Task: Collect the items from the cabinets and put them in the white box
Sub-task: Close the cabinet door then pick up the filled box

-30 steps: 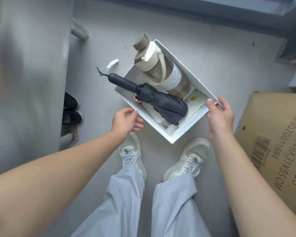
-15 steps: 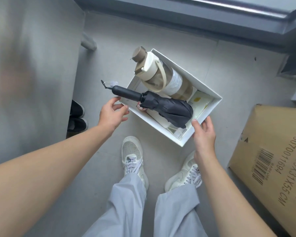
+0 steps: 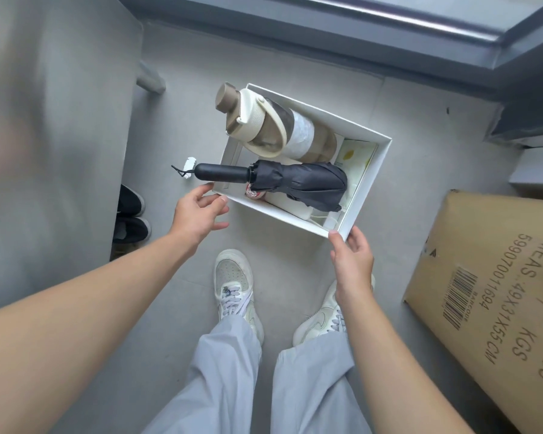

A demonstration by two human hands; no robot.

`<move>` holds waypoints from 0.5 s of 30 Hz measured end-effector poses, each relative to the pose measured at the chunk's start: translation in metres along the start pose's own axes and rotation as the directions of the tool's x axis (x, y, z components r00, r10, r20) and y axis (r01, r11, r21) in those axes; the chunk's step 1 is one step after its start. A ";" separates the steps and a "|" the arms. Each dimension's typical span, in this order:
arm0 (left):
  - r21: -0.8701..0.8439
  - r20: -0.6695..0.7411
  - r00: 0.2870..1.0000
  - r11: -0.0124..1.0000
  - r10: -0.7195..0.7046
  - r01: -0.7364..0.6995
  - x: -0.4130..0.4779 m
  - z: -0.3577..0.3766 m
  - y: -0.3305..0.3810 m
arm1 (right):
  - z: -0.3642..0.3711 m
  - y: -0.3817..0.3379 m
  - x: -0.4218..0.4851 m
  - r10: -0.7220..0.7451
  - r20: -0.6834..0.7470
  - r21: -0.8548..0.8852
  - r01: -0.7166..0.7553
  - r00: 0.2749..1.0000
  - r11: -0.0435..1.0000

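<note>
The white box sits on the grey floor in front of my feet. Inside lie a beige and white water bottle, a folded black umbrella whose handle sticks out over the left rim, and flat papers underneath. My left hand is at the box's near left corner, its loosely spread thumb and index fingertip touching the rim. My right hand pinches the near right corner, thumb on the near wall and fingers on the right wall.
A grey cabinet side stands close on the left, with dark shoes at its foot. A large cardboard carton lies on the right. A small white object lies on the floor by the umbrella handle. My white sneakers stand just below the box.
Both hands have moved along the box. The left went to its near left corner. The right slid from the far right corner to the near right corner. The view has shifted.
</note>
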State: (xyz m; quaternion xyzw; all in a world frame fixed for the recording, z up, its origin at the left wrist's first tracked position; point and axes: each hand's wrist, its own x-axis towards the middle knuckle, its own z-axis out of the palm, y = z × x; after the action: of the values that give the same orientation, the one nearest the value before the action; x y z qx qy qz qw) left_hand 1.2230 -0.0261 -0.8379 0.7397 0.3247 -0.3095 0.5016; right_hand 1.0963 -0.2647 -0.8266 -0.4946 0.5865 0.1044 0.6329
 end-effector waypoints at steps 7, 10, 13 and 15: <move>0.017 -0.014 0.999 0.999 0.036 -0.036 0.002 0.007 -0.007 | -0.001 -0.006 0.002 -0.080 0.021 0.005 0.080 0.997 0.997; 0.034 0.000 0.998 0.998 0.058 -0.058 0.002 0.014 -0.005 | -0.008 -0.019 0.017 -0.102 0.029 -0.035 0.103 0.994 0.994; 0.040 0.012 0.997 0.996 0.075 -0.076 0.004 0.023 0.003 | -0.012 -0.035 0.027 -0.125 0.041 -0.039 0.127 0.991 0.991; 0.030 0.013 0.997 0.996 0.079 -0.079 0.006 0.028 0.010 | -0.011 -0.042 0.030 -0.146 0.047 -0.047 0.148 0.988 0.988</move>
State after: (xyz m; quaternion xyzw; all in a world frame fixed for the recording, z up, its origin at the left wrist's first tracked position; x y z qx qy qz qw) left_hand 1.2309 -0.0545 -0.8451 0.7577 0.2873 -0.2987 0.5041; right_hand 1.1281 -0.3071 -0.8286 -0.5498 0.5319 0.0827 0.6387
